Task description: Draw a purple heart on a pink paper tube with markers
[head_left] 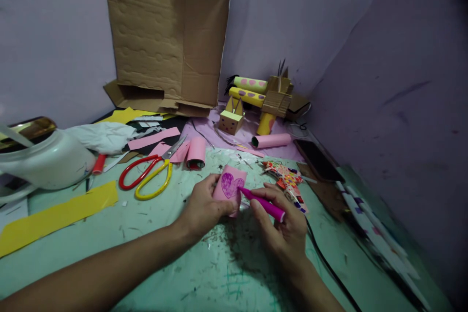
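My left hand point(204, 202) is closed around a short pink paper tube point(240, 176), its thumb pressed across the lower front. A purple heart point(230, 186) is drawn on the tube, mostly filled in with marker strokes. In my right hand point(283, 224) a magenta marker point(266, 205) is gripped like a pen, its tip touching or very close to the heart's right side. To the left of my hands lie scissors point(151, 168) with one red and one yellow handle, blades apart. Another short pink tube point(196, 152) stands just behind my left hand.
Behind are a cardboard sheet point(153, 34) against the wall, a cardboard cat-faced box point(231, 121) and a longer pink roll point(272, 140). A yellow paper strip point(62, 214) and white pot point(47, 165) lie left. At right are a dark phone point(318, 160) and a black cable point(329, 265).
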Demonstrator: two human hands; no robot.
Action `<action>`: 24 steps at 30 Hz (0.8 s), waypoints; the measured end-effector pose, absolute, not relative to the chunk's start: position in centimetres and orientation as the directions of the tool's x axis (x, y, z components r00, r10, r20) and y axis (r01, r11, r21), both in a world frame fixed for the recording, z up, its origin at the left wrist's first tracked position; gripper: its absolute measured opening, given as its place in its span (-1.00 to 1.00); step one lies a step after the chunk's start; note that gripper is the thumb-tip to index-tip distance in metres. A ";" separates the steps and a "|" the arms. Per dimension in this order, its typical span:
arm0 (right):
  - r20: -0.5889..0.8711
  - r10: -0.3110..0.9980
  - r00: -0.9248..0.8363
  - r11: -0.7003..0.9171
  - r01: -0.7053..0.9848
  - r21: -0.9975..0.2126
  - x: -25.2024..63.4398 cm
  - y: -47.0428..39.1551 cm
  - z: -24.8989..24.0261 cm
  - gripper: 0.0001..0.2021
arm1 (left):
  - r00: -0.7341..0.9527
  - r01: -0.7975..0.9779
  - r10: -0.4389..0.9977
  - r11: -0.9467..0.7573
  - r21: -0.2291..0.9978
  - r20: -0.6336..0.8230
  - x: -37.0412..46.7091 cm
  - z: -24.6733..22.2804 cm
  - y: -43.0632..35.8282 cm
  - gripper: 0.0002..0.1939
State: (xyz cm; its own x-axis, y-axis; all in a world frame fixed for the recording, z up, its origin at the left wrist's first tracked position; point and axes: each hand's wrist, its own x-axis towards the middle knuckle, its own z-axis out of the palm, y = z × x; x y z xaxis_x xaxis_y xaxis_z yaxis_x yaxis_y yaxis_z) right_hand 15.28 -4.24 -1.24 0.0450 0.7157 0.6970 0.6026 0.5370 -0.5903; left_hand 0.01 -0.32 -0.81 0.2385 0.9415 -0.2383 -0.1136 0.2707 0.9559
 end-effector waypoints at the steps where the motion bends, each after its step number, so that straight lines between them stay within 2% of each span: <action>1: 0.700 0.712 0.057 0.532 0.607 -0.590 15.3 -4.2 -1.2 -0.88 | 0.233 -0.109 0.942 0.273 0.956 -0.242 0.0 -0.8 -0.3 -0.51; 15: 0.697 0.717 -0.004 0.580 0.557 -0.594 15.3 -4.2 -1.2 -0.87 | 0.254 -0.183 0.929 0.319 0.930 -0.269 0.2 -0.6 -0.3 -0.52; 18: 0.715 0.698 0.038 0.571 0.573 -0.588 15.2 -4.0 -1.2 -0.84 | 0.254 -0.172 0.940 0.276 0.946 -0.228 0.1 -0.6 -0.4 -0.60; 21: 0.699 0.714 -0.020 0.590 0.555 -0.587 15.0 -3.9 -1.4 -0.84 | 0.282 -0.192 0.932 0.288 0.938 -0.229 0.1 -0.7 -0.4 -0.70; 24: 0.696 0.714 -0.075 0.623 0.523 -0.582 14.9 -4.0 -1.5 -0.83 | 0.278 -0.199 0.924 0.322 0.926 -0.262 0.1 -0.7 -0.5 -0.70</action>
